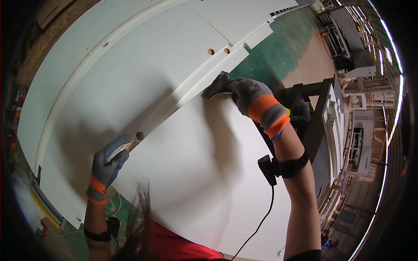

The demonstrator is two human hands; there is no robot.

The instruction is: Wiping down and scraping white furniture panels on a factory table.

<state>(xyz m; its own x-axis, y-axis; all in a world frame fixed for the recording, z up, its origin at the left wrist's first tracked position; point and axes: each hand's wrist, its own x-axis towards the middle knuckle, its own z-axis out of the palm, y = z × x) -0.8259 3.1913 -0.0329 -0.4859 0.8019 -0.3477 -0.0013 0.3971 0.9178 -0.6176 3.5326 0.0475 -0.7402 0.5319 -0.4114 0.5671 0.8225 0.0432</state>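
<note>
My right hand (257,98), in a grey glove with an orange-banded cuff, is closed around a black hand tool with a wide flat head (217,85). The tool rests at the far edge of the near white panel (183,182), beside the pale edge strip of the white panel behind it (143,56). To the left, my left hand (111,161), gloved the same way, has its fingers curled over a folded white piece, perhaps a cloth (117,152). That hand is at the panel edge, next to a round hole (139,135). The tool's working edge is hidden from view.
Round holes (211,51) and a thin groove mark the far panel. On the right stands a dark frame rack (322,126) holding white strips. A black cable (261,222) hangs from my right forearm strap. Green floor (278,48) shows beyond the panels.
</note>
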